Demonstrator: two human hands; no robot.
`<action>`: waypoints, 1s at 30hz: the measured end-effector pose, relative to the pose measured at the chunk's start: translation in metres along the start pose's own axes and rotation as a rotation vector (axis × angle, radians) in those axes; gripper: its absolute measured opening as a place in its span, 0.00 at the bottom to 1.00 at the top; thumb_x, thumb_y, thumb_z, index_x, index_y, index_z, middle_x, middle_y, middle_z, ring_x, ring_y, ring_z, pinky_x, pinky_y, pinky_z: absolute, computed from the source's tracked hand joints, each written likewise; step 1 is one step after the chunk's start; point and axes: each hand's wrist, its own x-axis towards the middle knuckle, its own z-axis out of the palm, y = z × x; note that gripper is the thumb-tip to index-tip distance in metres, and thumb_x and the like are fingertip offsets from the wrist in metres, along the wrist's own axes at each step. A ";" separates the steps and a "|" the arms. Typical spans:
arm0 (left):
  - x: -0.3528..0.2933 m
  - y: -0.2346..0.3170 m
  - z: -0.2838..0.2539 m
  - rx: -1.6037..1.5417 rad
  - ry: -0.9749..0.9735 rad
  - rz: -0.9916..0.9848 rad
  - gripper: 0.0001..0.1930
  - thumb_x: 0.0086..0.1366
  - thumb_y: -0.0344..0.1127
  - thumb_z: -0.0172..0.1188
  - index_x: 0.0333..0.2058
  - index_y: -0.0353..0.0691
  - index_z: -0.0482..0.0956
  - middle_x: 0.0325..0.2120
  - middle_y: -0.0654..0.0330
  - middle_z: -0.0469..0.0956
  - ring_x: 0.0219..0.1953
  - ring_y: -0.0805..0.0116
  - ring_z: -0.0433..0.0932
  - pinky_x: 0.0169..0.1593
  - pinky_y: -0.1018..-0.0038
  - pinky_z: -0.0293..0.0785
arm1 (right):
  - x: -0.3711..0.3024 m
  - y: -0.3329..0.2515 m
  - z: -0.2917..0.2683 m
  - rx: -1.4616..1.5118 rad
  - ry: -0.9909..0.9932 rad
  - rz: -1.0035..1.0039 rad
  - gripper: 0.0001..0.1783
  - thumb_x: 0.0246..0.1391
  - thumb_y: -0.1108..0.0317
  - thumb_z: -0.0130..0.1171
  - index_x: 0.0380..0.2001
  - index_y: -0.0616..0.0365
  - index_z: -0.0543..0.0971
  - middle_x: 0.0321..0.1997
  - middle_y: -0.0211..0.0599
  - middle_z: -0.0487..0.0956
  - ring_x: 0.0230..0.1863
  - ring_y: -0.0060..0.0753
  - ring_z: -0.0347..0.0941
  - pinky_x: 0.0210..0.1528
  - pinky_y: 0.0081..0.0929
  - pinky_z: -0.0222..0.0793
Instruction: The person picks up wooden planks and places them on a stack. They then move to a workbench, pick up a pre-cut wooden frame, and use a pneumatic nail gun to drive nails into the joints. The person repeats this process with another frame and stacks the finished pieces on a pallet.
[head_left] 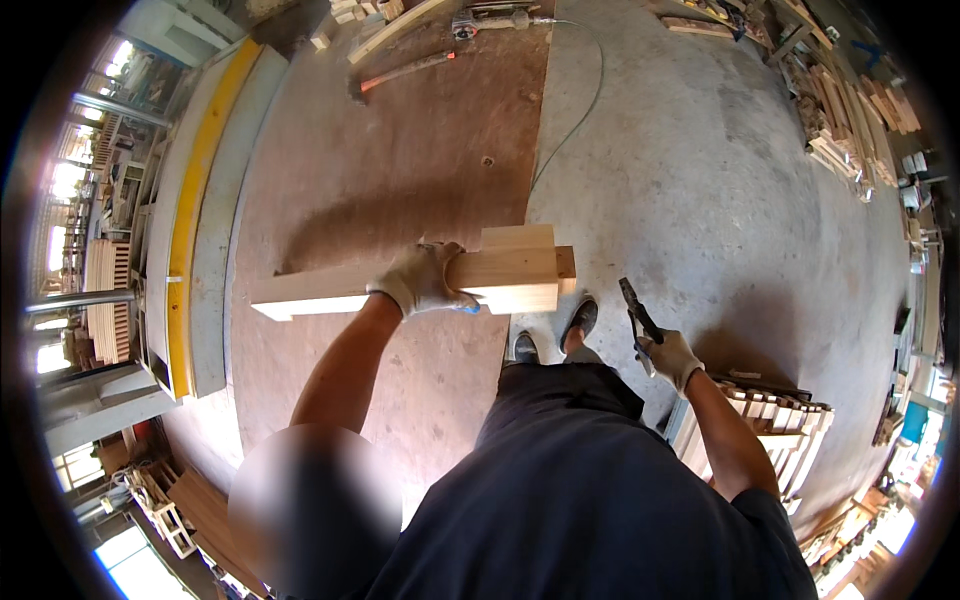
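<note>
My left hand [425,281], in a pale work glove, grips a thick pale wooden beam [330,287] from above, with its fingers bent over the top. The beam lies crosswise in front of me. Toward its right end, shorter wooden blocks [518,238] stick out at the far side and the end; how they join is unclear. My right hand [670,357], also gloved, is closed around a dark, narrow hand tool [640,312] pointing away from me. The tool's kind is hard to make out. It is held to the right of the beam, apart from it.
A hammer [405,75] with an orange-red handle lies on the brown board [450,150]. Beyond it rests a power tool [490,22] with a thin hose [598,90]. A yellow-edged machine [200,220] stands left. Wood stacks [835,120] stand far right, more slats [770,430] near right.
</note>
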 end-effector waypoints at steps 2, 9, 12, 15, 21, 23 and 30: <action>0.013 -0.017 -0.009 -0.240 -0.168 -0.041 0.53 0.38 0.62 0.79 0.60 0.38 0.72 0.56 0.52 0.76 0.61 0.53 0.71 0.66 0.62 0.66 | -0.001 0.012 0.001 0.064 0.030 -0.018 0.15 0.61 0.61 0.61 0.35 0.67 0.82 0.26 0.33 0.81 0.26 0.23 0.70 0.31 0.30 0.67; 0.006 -0.009 -0.005 0.058 0.099 -0.117 0.57 0.44 0.58 0.75 0.68 0.39 0.59 0.62 0.43 0.68 0.66 0.44 0.65 0.68 0.58 0.62 | -0.002 0.028 0.016 -0.010 0.030 -0.021 0.14 0.63 0.64 0.58 0.36 0.67 0.82 0.28 0.38 0.83 0.30 0.27 0.78 0.35 0.30 0.72; 0.010 -0.015 0.021 0.169 0.248 -0.123 0.53 0.45 0.55 0.75 0.67 0.40 0.61 0.60 0.42 0.70 0.64 0.45 0.67 0.67 0.59 0.61 | -0.012 0.009 0.018 -0.086 0.025 -0.055 0.17 0.61 0.60 0.59 0.39 0.67 0.81 0.29 0.43 0.83 0.31 0.32 0.78 0.37 0.34 0.72; 0.018 -0.019 0.027 0.058 0.208 -0.178 0.54 0.44 0.54 0.76 0.67 0.41 0.61 0.61 0.43 0.70 0.65 0.45 0.65 0.69 0.58 0.59 | -0.024 -0.018 0.016 -0.221 0.022 -0.064 0.22 0.59 0.55 0.60 0.45 0.65 0.81 0.31 0.51 0.83 0.34 0.47 0.79 0.42 0.41 0.72; 0.012 -0.014 -0.009 -0.125 -0.371 0.052 0.51 0.39 0.57 0.76 0.63 0.42 0.71 0.62 0.49 0.71 0.65 0.46 0.65 0.72 0.59 0.54 | -0.038 -0.045 0.008 -0.316 0.035 -0.178 0.22 0.59 0.55 0.60 0.47 0.63 0.80 0.33 0.57 0.82 0.39 0.57 0.80 0.43 0.43 0.72; 0.013 -0.024 0.004 -0.148 -0.342 0.035 0.42 0.48 0.57 0.72 0.60 0.44 0.75 0.62 0.53 0.72 0.66 0.47 0.64 0.74 0.60 0.51 | -0.040 -0.045 0.009 -0.307 0.060 -0.218 0.22 0.59 0.53 0.60 0.44 0.64 0.81 0.31 0.56 0.82 0.36 0.55 0.79 0.41 0.42 0.72; -0.009 -0.010 0.040 -0.105 -0.114 0.005 0.42 0.53 0.61 0.68 0.62 0.44 0.71 0.61 0.52 0.72 0.66 0.48 0.65 0.73 0.57 0.50 | -0.038 -0.082 0.006 -0.551 -0.036 -0.289 0.22 0.59 0.54 0.58 0.49 0.59 0.79 0.41 0.55 0.82 0.47 0.58 0.77 0.50 0.47 0.72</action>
